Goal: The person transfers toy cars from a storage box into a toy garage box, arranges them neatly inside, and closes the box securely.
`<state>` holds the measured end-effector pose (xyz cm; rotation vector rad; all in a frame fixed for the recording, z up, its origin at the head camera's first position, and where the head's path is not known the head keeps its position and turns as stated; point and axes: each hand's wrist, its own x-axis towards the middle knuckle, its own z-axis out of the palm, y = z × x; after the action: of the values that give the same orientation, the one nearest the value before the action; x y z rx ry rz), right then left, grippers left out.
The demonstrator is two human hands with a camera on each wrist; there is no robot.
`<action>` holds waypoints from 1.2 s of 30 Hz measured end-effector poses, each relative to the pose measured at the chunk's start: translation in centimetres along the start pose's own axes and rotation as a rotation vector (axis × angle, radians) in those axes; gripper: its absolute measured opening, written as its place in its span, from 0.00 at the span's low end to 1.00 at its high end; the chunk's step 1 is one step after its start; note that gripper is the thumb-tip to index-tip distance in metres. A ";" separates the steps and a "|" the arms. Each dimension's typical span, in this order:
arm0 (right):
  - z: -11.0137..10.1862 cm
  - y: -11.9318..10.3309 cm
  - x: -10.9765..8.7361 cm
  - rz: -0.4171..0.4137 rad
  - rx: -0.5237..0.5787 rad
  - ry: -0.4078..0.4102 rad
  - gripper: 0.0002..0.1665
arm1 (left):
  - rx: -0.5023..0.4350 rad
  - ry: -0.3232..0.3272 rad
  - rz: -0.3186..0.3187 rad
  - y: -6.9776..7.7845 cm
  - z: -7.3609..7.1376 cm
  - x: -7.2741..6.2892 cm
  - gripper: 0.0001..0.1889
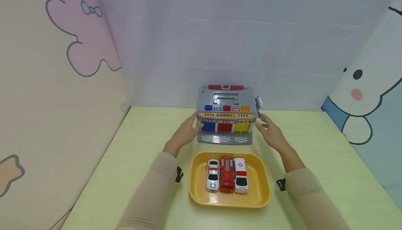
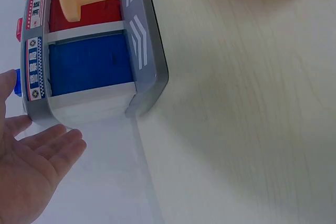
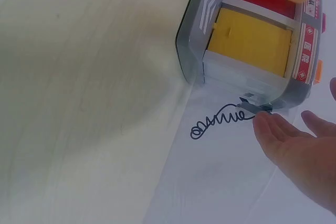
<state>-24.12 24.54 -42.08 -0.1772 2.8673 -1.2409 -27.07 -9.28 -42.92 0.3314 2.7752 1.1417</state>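
A grey toy rescue station (image 1: 226,117) with blue, red and yellow doors stands at the back of the table. At its left side is my left hand (image 1: 185,132), fingers extended; in the left wrist view its fingertips are close against the station's side wall, and whether they press on it I cannot tell. My right hand (image 1: 272,135) is at the opposite side, fingers loosely extended. Its fingertips lie by the end of a black coiled cord (image 3: 223,118) in the right wrist view. A white toy handset (image 1: 258,102) hangs on that side.
In front of the station sits a yellow tray (image 1: 259,174). It holds a silver and white police car (image 1: 213,176), a red fire truck (image 1: 226,174) and a white ambulance (image 1: 240,176) side by side. A pale curtain (image 1: 232,48) rises behind the table.
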 end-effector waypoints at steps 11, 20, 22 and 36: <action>0.2 -0.4 0.9 0.066 0.106 -0.025 0.39 | 0.011 -0.078 -0.010 0.6 -1.1 0.7 0.37; 0.5 -0.8 2.0 0.059 0.175 -0.042 0.39 | -0.090 -0.043 -0.030 0.6 -0.8 1.4 0.35; 0.5 -0.9 2.2 0.060 0.183 -0.034 0.38 | -0.118 -0.028 -0.037 0.6 -0.7 1.6 0.35; 0.9 -1.4 2.9 0.101 0.241 -0.002 0.40 | -0.258 0.082 -0.072 0.5 -0.1 2.7 0.29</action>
<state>-26.84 22.58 -41.61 -0.0300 2.6570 -1.5466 -29.68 -8.36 -42.60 0.1595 2.6368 1.5040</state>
